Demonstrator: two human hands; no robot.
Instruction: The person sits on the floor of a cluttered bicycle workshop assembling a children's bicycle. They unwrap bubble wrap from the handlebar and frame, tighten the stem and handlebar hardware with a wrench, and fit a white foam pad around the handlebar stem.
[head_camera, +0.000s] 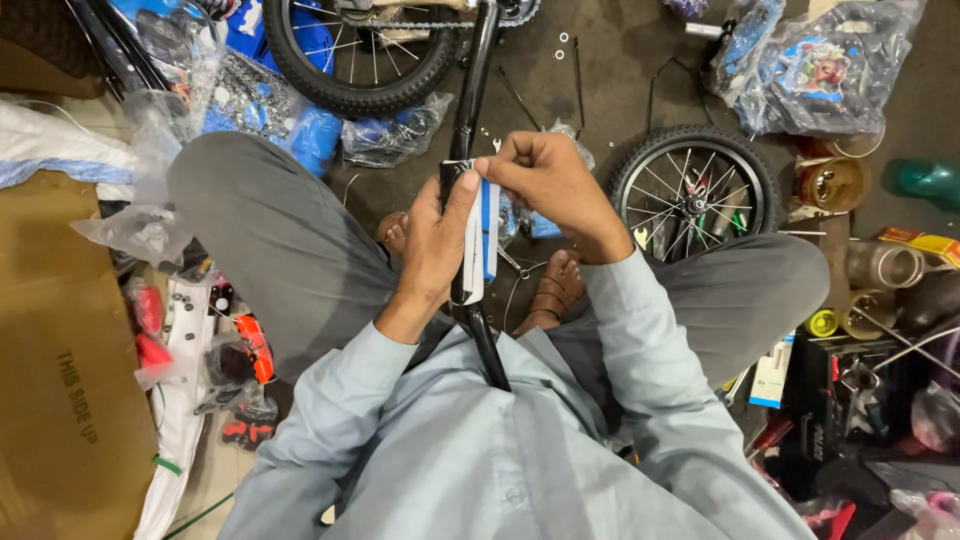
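Note:
I sit cross-legged on the floor with a black bicycle frame tube (487, 345) running from my lap up to a small wheel (355, 55). My left hand (432, 250) wraps around the tube, thumb pressed on a white and blue sticker strip (482, 235) that lies along it. My right hand (545, 180) pinches the top end of that strip against the tube between thumb and fingers. Both hands touch the strip.
A second small spoked wheel (693, 192) lies on the floor right of my hands. Plastic bags of blue parts (820, 65) sit at the top right, more bags (245, 100) at the top left. A cardboard box (60, 370) is on the left. Jars and tools (880, 290) crowd the right.

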